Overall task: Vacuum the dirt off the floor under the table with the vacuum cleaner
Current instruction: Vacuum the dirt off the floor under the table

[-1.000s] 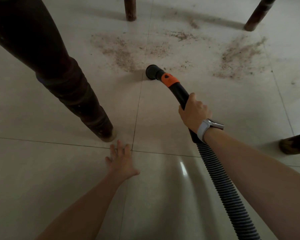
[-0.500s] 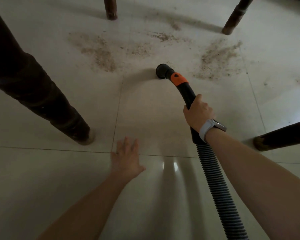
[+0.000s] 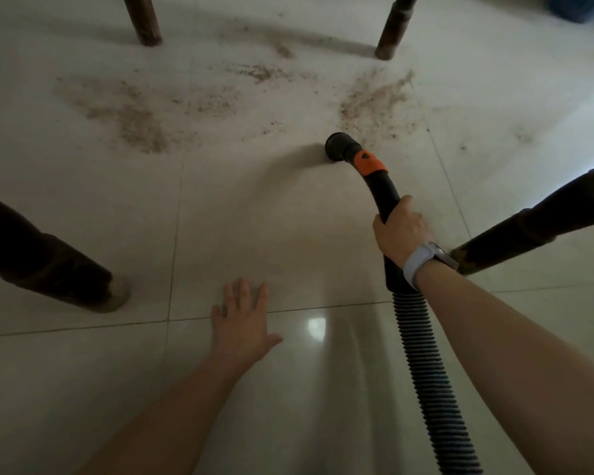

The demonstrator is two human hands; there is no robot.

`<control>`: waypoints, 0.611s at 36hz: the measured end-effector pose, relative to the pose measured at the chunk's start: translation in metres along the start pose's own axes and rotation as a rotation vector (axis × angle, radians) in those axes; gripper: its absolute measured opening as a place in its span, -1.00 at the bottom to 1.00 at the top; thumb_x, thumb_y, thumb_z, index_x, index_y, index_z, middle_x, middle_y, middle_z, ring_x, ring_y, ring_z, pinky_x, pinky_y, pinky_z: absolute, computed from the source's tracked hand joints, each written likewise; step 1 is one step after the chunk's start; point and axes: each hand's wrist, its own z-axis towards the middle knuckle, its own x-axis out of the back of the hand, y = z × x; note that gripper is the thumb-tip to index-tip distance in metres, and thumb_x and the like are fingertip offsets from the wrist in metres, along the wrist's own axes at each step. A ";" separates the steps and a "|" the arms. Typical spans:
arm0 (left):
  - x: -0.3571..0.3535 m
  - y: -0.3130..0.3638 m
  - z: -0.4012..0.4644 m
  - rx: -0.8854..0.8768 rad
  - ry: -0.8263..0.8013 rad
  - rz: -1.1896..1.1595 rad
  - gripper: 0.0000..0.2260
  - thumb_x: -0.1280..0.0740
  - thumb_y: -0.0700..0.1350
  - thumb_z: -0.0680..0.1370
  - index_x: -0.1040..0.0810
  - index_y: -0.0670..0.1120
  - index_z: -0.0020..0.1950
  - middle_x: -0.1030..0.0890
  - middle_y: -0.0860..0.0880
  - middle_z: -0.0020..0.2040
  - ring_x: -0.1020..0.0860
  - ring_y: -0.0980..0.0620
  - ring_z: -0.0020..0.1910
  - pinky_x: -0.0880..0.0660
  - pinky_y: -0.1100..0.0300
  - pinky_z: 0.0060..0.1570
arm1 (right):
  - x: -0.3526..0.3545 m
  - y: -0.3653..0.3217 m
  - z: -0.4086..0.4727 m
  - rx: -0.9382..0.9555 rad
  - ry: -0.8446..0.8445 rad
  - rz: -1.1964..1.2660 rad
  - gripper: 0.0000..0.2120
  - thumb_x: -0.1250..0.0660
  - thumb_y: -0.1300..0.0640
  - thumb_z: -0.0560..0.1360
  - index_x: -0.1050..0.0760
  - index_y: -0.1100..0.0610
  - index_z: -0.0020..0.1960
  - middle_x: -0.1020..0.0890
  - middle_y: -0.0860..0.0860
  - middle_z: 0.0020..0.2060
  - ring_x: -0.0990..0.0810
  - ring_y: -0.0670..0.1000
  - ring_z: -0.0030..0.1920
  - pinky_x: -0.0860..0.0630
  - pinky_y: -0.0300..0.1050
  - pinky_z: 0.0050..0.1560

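Hose [image 3: 429,365] cut off, canister perhaps beyond.

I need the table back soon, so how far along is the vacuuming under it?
Done: the tiles nearest the person look free of dirt, though I can't tell whether they were vacuumed. In hand: the right hand grips the vacuum wand, its nozzle down at the edge of the right dirt patch; the left hand rests flat on the floor. Left: that patch, the left dirt patch and the scatter between the far table legs.
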 end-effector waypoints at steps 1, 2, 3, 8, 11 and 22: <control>-0.001 0.004 0.000 -0.006 -0.008 -0.002 -0.12 -0.30 0.25 0.49 0.23 0.07 0.56 0.28 -0.13 0.55 0.25 -0.23 0.52 0.00 -0.22 0.45 | 0.002 0.005 0.000 -0.016 0.000 -0.001 -0.70 -0.18 0.05 0.60 -0.27 0.21 0.23 -0.58 0.21 0.01 -0.53 0.18 -0.18 -0.39 -0.03 -0.25; -0.002 0.007 0.000 -0.013 -0.015 -0.004 -0.12 -0.31 0.24 0.49 0.23 0.07 0.56 0.28 -0.13 0.55 0.25 -0.22 0.52 0.00 -0.23 0.45 | 0.005 0.011 0.001 -0.030 0.001 0.003 -0.70 -0.18 0.05 0.60 -0.27 0.21 0.23 -0.58 0.21 0.01 -0.52 0.18 -0.18 -0.38 -0.03 -0.24; -0.003 0.011 0.000 -0.021 -0.020 -0.002 -0.12 -0.32 0.23 0.48 0.23 0.08 0.56 0.29 -0.13 0.55 0.25 -0.23 0.52 0.00 -0.23 0.45 | 0.007 0.016 0.001 -0.041 0.002 0.010 -0.70 -0.18 0.04 0.60 -0.27 0.21 0.23 -0.58 0.22 0.01 -0.50 0.18 -0.19 -0.37 -0.03 -0.24; -0.004 0.020 0.001 -0.033 -0.009 0.032 -0.11 -0.35 0.20 0.47 0.22 0.11 0.56 0.28 -0.14 0.55 0.22 -0.25 0.52 -0.03 -0.24 0.43 | 0.015 0.044 0.005 -0.098 0.021 0.012 -0.68 -0.18 0.04 0.60 -0.28 0.23 0.23 -0.57 0.23 0.02 -0.44 0.14 -0.23 -0.34 -0.05 -0.26; -0.002 0.023 0.003 -0.021 -0.027 0.037 -0.10 -0.37 0.18 0.47 0.22 0.13 0.55 0.29 -0.13 0.55 0.22 -0.26 0.52 -0.04 -0.25 0.42 | 0.022 0.059 0.008 -0.154 0.020 0.049 -0.67 -0.19 0.05 0.60 -0.28 0.24 0.24 -0.57 0.23 0.03 -0.50 0.18 -0.19 -0.35 -0.05 -0.22; 0.001 0.029 0.009 0.019 -0.066 0.011 -0.06 -0.43 0.12 0.45 0.23 0.19 0.54 0.35 -0.10 0.54 0.28 -0.25 0.51 -0.06 -0.30 0.39 | 0.030 0.090 0.020 -0.293 -0.051 0.217 -0.59 -0.20 0.06 0.57 -0.25 0.28 0.30 -0.45 0.15 -0.08 -0.48 0.18 -0.15 -0.43 0.00 -0.12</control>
